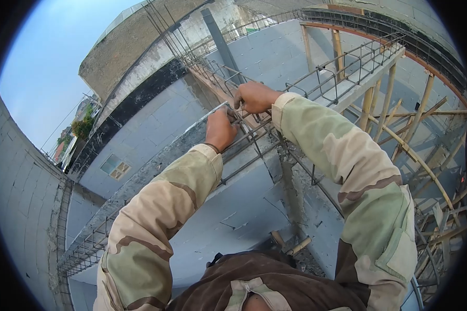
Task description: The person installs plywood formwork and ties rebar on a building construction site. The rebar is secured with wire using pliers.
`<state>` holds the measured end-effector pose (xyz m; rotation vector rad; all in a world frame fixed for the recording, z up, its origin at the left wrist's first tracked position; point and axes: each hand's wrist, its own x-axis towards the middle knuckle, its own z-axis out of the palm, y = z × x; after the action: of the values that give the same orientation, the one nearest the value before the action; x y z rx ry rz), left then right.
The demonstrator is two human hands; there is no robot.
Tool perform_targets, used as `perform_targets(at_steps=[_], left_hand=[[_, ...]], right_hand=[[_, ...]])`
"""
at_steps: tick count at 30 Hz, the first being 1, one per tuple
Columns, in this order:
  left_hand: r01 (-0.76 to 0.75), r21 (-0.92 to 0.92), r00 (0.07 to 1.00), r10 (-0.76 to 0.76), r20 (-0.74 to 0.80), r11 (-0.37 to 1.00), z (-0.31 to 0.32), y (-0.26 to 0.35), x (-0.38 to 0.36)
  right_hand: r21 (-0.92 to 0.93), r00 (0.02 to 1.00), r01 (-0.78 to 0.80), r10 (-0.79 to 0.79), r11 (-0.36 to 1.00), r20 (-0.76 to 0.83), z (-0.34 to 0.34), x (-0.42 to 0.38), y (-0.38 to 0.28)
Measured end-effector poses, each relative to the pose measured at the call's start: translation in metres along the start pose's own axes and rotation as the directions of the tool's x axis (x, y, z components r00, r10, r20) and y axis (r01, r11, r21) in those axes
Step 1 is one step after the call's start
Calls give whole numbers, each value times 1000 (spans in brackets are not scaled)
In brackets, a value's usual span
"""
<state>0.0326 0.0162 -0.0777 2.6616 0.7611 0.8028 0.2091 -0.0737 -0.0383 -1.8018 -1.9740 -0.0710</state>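
My left hand (222, 129) is closed, its fingers bent beside the steel bars at a corner where several beams meet. Just right of it and a little higher, my right hand (257, 97) is curled shut, thumb and forefinger together. Whatever lies between the fingers of either hand is hidden or too thin to name. Below both hands runs a cage of rebar (244, 168), tied with square stirrups. A wooden formwork board (213, 85) extends away behind my hands, and a dark upright post (220, 44) rises beyond them.
Another rebar cage (342, 75) stretches right above a concrete ledge, propped by bamboo poles (389, 96). Thin vertical rebars (166, 31) stick up ahead. Grey block walls (23, 197) surround a deep drop. Scrap timber (441, 228) is piled at lower right.
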Motion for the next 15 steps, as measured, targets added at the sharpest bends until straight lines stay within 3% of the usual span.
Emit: perform_targets(at_steps=[4, 9, 11, 15], left_hand=[[-39, -74, 999, 40, 0, 996, 0, -1, -3], [-24, -20, 999, 23, -29, 1000, -3, 2, -5], [-6, -19, 1000, 5, -27, 1000, -5, 4, -5], [28, -8, 1000, -28, 14, 1000, -13, 10, -8]], right_hand=[[59, 1000, 1, 1, 998, -21, -4, 0, 2], [-109, 995, 102, -104, 989, -14, -5, -7, -6], [-107, 946, 300, -310, 948, -91, -3, -6, -1], [-212, 938, 344, -345, 915, 33, -6, -10, -22]])
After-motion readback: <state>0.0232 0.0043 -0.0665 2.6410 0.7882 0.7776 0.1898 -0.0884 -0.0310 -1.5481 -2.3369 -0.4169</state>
